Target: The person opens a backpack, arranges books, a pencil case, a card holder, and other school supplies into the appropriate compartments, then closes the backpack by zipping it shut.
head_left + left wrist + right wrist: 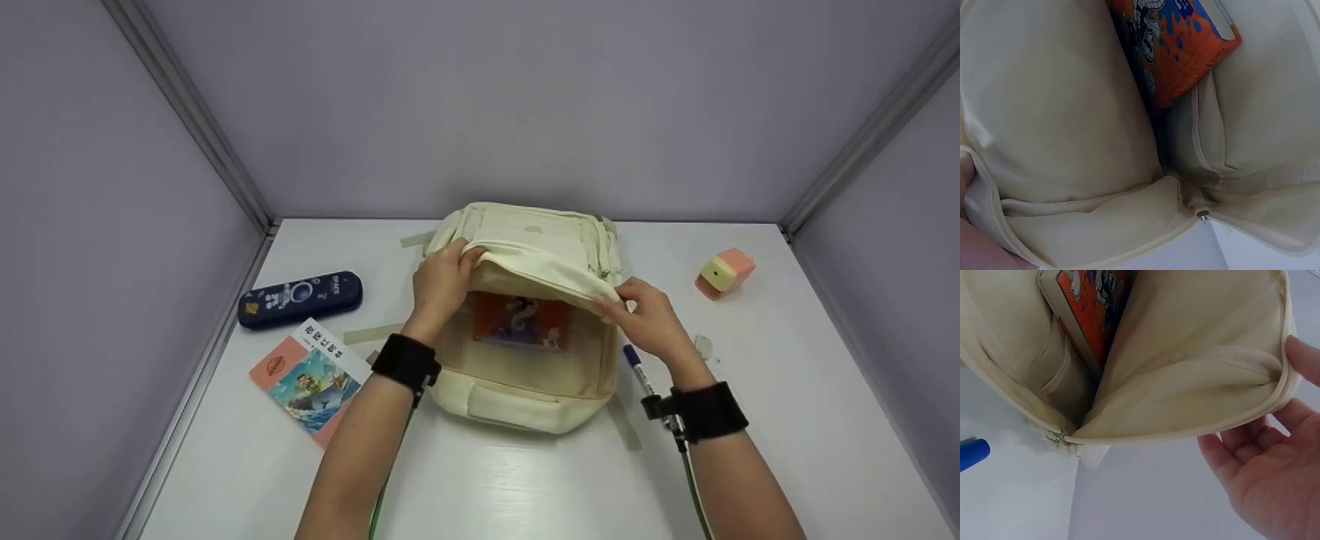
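A cream backpack (517, 409) lies on the table with its main compartment unzipped. My left hand (442, 281) grips the raised front flap by its left edge. On the opposite side, my right hand (649, 319) pinches the same flap's edge between thumb and fingers; the right wrist view shows that hand (1280, 467) at the zipper rim. Inside the backpack rests an orange book (517, 321) with a dragon-like figure on its cover. The left wrist view shows the book (1185, 56) tucked down between the bag's two fabric walls.
To the left lie a dark blue pencil case (300, 300) and a book with a sea picture (315, 382). A blue-capped marker (636, 364) is partly under the right wrist. Farther right stand a pink and yellow pencil sharpener (725, 273) and a small translucent piece (703, 346).
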A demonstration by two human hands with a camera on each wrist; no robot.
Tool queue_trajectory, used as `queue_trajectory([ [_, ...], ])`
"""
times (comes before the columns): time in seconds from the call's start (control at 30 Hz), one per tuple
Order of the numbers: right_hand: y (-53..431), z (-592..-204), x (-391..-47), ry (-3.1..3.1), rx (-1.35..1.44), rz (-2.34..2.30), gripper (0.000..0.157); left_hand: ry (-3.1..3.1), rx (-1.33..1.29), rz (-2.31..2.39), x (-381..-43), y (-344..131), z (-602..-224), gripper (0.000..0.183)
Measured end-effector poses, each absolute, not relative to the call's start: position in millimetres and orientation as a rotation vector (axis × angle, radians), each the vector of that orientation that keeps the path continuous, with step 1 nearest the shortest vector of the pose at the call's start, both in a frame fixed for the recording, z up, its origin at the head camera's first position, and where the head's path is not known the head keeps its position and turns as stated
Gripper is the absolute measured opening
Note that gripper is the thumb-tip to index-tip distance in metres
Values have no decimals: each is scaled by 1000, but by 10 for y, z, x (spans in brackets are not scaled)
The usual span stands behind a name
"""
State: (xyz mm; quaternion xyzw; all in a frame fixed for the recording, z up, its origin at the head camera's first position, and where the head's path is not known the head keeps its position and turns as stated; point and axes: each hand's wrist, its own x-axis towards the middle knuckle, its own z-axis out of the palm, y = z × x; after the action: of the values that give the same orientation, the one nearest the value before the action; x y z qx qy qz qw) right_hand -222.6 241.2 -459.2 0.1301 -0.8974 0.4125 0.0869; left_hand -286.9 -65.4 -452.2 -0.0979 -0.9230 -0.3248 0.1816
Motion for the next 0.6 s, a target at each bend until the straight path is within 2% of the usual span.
queue_trajectory([
  [0.17,2435,-4619,-2319,-2689,410,1320,23,-2599,-273,-939,-2917,-643,-4501,38],
  [0.3,2425,-4626,-2431,-2739,427,1415,41,-2603,-256,-968,-2962,-651,-4490,39],
  [0.37,2411,-4627,-2494,-2763,450,1459,43,-2605,-237,-973,-2985,-658,-4495,40],
  [0.53,2320,-4582,-2600,-2744,455,1561,26,-2609,-172,-1007,-2995,-696,-4533,39],
  [0.6,2255,-4502,-2593,-2700,428,1603,24,-2614,-158,-1029,-2989,-720,-4554,39],
])
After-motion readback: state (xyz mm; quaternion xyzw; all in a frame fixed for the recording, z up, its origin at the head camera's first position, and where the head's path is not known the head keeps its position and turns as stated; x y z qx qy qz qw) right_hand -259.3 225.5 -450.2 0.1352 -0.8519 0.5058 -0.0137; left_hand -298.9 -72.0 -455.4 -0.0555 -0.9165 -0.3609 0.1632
